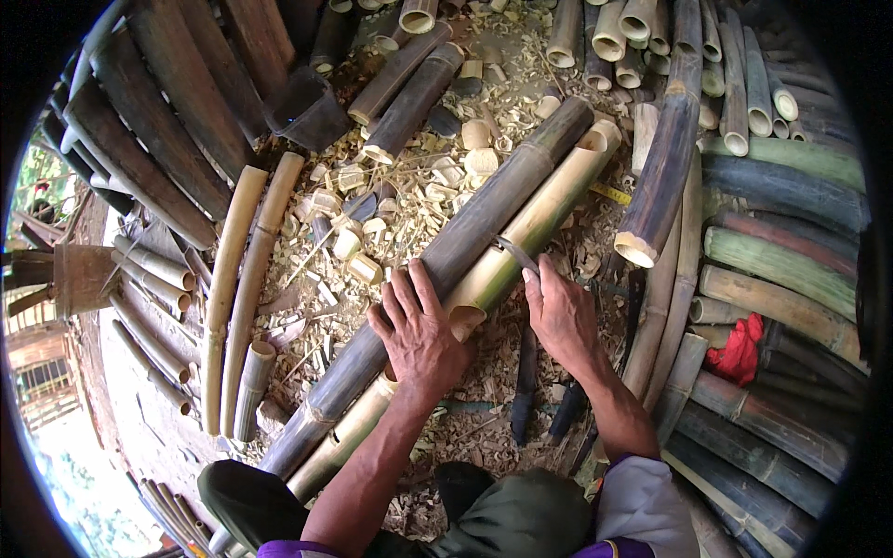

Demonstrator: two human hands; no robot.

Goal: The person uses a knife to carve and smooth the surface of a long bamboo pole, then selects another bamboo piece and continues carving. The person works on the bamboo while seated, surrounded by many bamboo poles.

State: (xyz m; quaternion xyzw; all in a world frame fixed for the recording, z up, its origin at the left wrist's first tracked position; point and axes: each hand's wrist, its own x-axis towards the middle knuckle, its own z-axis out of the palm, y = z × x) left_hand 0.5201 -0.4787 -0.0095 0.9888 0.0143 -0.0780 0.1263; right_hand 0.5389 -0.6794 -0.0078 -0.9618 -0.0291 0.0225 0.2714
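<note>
A long dark bamboo pole (507,186) slants from my lap toward the far right. Alongside it lies a paler yellow-green bamboo length (521,228) with an open notch at its far end. My left hand (419,330) rests palm down across the dark pole, fingers spread, and its heel covers part of a second pale piece (349,423) nearer me. In the closed fingers of my right hand (563,312) is a thin grey blade-like strip (517,255). Its tip touches the pale bamboo beside a small dark slot. Whatever handle it has is hidden.
Wood chips (372,223) cover the ground. Bamboo lengths (781,242) are stacked at right, and split poles (246,298) lie at left. A red cloth (735,352), a black container (307,107) and a yellow strip (611,192) are around. Dark-handled tools (524,400) lie before my knees.
</note>
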